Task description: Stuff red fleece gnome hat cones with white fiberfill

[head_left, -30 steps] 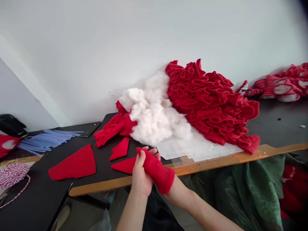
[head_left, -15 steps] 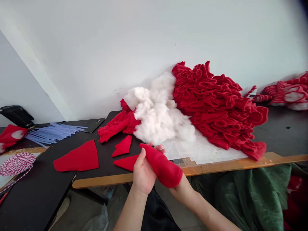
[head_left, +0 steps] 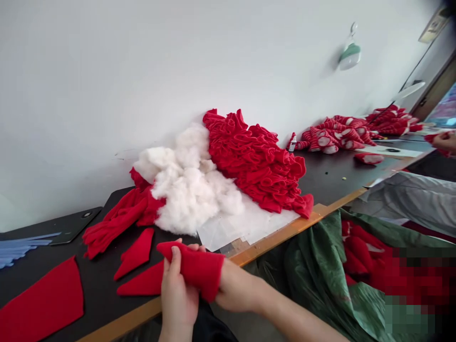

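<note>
A red fleece cone (head_left: 201,268), sewn like a small pointed hat, is between my hands above the table's front edge. My left hand (head_left: 178,292) wraps around its narrow end from below, the thumb lying across the cloth near the tip. My right hand (head_left: 235,285) is pushed into the wide opening up to about the wrist, so its fingers are hidden inside. Just beyond lie flat red cloth pieces, a small one (head_left: 137,255) and a pointed one (head_left: 142,281). White stuffing (head_left: 192,190) is heaped behind them.
A tall pile of red fleece pieces (head_left: 256,166) leans against the wall. Left are a large red panel (head_left: 46,299) and blue strips (head_left: 24,247). A green sack (head_left: 313,266) hangs below the edge. Far right, another person's hand (head_left: 445,141) holds something red.
My view has swung right, bringing more of the table and another person's hand into sight. My right hand stays inside the cone, which has turned more level; my left keeps hold of its tip.
</note>
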### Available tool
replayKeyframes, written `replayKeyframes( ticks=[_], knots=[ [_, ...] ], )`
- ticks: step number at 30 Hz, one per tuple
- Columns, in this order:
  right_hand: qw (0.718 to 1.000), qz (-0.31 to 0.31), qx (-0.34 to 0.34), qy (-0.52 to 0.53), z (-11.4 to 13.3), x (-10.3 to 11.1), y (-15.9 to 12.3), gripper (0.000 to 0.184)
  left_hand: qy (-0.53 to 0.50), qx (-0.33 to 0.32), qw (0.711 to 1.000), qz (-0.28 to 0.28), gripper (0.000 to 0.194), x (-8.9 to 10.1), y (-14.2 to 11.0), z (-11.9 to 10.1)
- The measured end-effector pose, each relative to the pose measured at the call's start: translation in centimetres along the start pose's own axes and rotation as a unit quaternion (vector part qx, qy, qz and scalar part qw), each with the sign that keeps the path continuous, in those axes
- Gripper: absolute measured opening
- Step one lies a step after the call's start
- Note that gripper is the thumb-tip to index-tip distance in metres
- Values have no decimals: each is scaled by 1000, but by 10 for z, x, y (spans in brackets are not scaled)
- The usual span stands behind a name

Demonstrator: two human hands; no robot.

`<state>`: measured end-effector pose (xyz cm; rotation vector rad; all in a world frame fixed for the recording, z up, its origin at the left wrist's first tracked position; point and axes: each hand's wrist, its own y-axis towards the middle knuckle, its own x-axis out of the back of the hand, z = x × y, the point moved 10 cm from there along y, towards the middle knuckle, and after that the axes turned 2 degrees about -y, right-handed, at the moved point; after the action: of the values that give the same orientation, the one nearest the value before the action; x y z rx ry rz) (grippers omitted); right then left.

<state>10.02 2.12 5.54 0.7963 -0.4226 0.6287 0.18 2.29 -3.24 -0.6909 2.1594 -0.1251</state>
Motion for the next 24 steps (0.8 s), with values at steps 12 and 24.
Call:
replayKeyframes(
  ticks=[12,24],
  knots=[
    [955,-43,-239,-172,-238,87,11,28,101,125,981,107,31,-37,21,46],
    [895,-266,-253,254,-207,135,-63,24,33,234,949,210,27,-78,37,95]
  ],
)
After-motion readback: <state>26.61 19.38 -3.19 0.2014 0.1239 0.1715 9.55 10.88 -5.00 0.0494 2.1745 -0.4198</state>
